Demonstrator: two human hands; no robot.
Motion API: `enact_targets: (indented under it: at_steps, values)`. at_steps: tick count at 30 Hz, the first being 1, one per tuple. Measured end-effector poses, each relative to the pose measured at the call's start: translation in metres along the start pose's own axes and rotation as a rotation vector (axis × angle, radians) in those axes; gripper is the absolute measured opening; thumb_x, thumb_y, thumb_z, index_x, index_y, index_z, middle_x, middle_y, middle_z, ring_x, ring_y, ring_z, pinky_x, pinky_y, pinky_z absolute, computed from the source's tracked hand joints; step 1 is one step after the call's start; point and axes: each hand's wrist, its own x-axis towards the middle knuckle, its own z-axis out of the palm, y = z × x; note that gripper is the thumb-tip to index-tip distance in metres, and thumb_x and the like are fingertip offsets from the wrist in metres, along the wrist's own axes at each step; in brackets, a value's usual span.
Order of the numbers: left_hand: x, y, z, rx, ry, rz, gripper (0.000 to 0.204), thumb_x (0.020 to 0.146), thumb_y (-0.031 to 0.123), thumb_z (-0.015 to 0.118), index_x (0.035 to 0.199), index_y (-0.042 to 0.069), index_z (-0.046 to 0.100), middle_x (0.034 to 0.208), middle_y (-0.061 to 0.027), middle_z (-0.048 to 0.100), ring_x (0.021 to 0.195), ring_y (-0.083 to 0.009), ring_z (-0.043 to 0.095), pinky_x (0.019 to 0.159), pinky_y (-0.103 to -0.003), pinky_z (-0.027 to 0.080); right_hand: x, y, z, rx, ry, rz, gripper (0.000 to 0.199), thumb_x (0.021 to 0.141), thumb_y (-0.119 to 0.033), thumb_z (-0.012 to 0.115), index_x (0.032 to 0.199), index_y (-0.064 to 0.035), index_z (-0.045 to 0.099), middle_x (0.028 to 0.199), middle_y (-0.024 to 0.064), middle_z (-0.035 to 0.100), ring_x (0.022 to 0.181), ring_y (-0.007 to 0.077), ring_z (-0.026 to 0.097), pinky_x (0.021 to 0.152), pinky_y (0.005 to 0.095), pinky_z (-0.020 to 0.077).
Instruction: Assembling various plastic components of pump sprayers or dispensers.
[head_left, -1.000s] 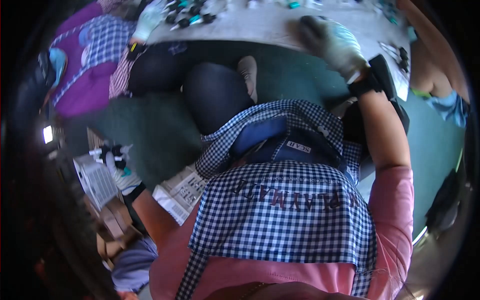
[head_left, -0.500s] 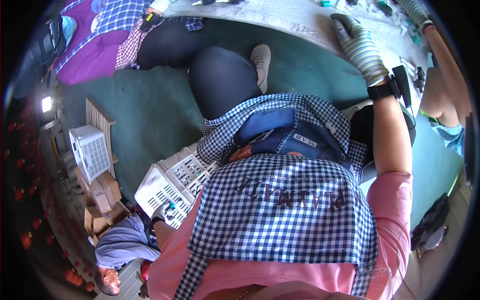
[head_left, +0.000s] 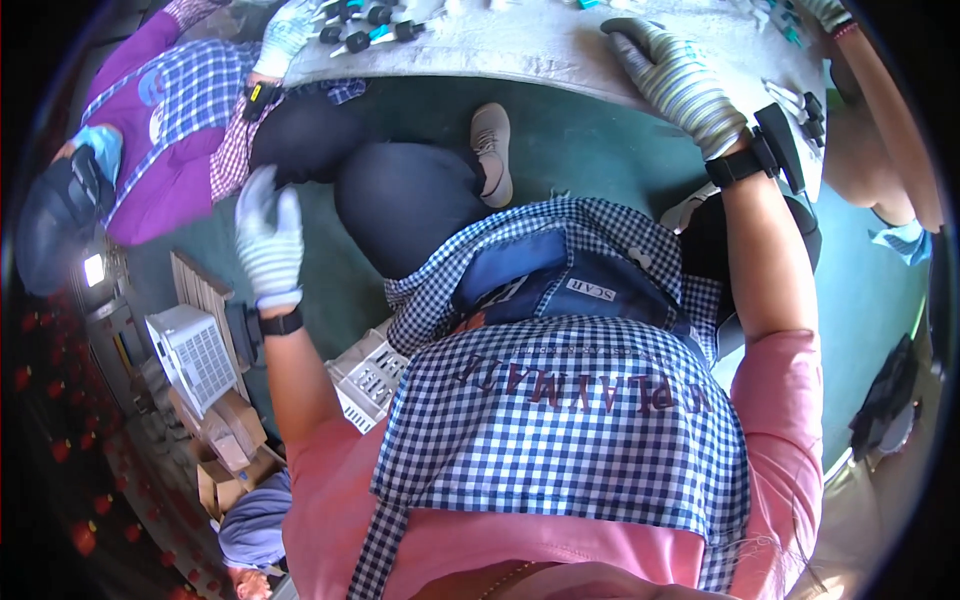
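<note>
My left hand [head_left: 270, 238], in a striped knit glove, is raised over the floor to the left of my knee. Its fingers are stretched out, and nothing shows in them. My right hand [head_left: 685, 90], gloved the same way, rests at the near edge of the pale work table [head_left: 520, 50] with thumb and fingers apart and no object visible in it. Beside my left side stands a white slatted plastic crate [head_left: 368, 378], partly hidden by my arm and apron. Small dark parts with white and teal pieces [head_left: 355, 40] lie on the table at the upper left.
A co-worker in purple [head_left: 170, 190] sits at the left, a gloved hand on the table. Another person's arm [head_left: 890, 110] reaches in at the right. A white basket [head_left: 190, 355] and cardboard boxes [head_left: 230, 430] stand at the lower left, near a person in blue-grey [head_left: 255, 525].
My left hand has come out of the white crate and swung up and forward. My right hand stays at the table edge. The view has shifted slightly, showing more of the dark parts.
</note>
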Motion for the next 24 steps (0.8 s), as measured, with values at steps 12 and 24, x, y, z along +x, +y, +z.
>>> enact_targets:
  at_steps: [12, 24]
  values:
    - [-0.114, 0.131, 0.242, 0.110, -1.640, 0.619, 0.034, 0.093, 0.027, 0.057, 0.124, 0.016, 0.066, 0.121, -0.0129, 0.066, 0.111, -0.0344, 0.062, 0.096, -0.044, 0.048, -0.036, -0.030, -0.003, 0.054, 0.056, -0.139, 0.024, 0.096, -0.023, 0.059, 0.112, -0.0059, 0.068, 0.100, 0.0174, 0.069, 0.094, 0.0367, 0.065, 0.084, 0.0417, 0.0522]
    - [-0.110, 0.097, 0.281, 0.073, -1.929, 0.477, 0.049, 0.093, 0.051, 0.052, 0.119, 0.013, 0.068, 0.114, -0.0178, 0.069, 0.110, -0.0374, 0.063, 0.097, -0.045, 0.047, -0.056, -0.053, -0.022, -0.024, 0.023, -0.102, 0.029, 0.094, -0.020, 0.060, 0.119, -0.0043, 0.065, 0.115, 0.0182, 0.065, 0.104, 0.0374, 0.062, 0.091, 0.0425, 0.0516]
